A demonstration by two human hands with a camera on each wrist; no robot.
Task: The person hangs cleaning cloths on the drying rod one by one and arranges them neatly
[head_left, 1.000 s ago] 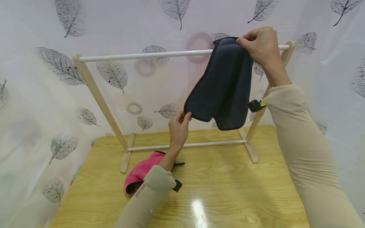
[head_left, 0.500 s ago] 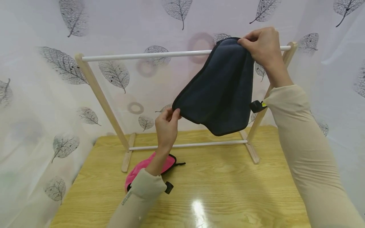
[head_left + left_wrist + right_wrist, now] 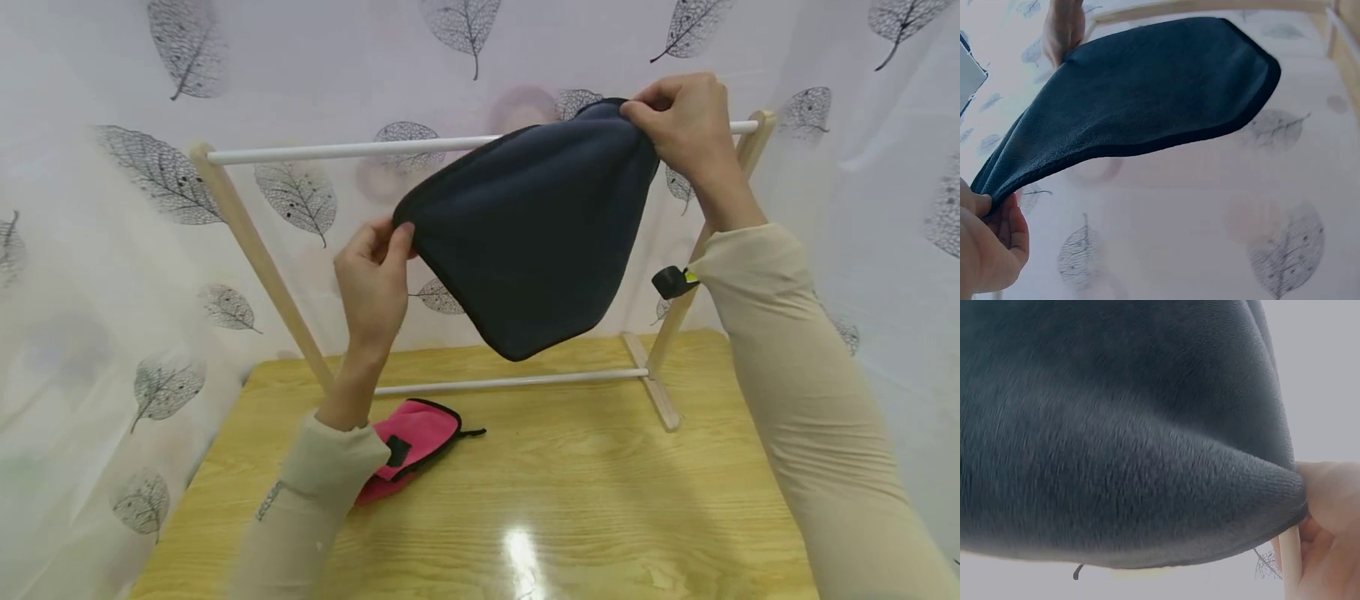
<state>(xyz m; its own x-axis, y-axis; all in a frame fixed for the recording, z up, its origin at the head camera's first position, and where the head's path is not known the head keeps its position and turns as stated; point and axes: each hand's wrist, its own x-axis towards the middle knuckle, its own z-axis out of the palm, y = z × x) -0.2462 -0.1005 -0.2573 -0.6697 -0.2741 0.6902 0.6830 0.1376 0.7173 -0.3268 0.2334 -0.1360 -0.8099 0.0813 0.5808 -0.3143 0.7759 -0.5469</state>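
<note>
A dark blue-grey plush towel (image 3: 525, 233) with black edging is spread between both hands, in front of the rack's white top bar (image 3: 322, 152). My left hand (image 3: 375, 287) pinches its left corner between thumb and fingers, lower than the right. At the upper right, my right hand (image 3: 686, 125) pinches the towel's top edge beside the bar. The left wrist view shows the towel gathered into folds at the left fingertips (image 3: 984, 203). Close up in the right wrist view, the soft pile fills most of the picture, and a small black loop (image 3: 1078, 571) pokes out below it.
The wooden rack's right leg (image 3: 678, 321) and lower white bar (image 3: 517, 382) stand at the back of the wood-grain table (image 3: 600, 508). A folded pink towel (image 3: 431, 421) with black edging lies partly behind the left forearm. A leaf-print curtain (image 3: 465, 92) hangs behind.
My left hand has moved left and up with its corner, drawing the towel out from a hanging fold to a wide spread. My right hand has stayed in place, still pinching the top edge.
</note>
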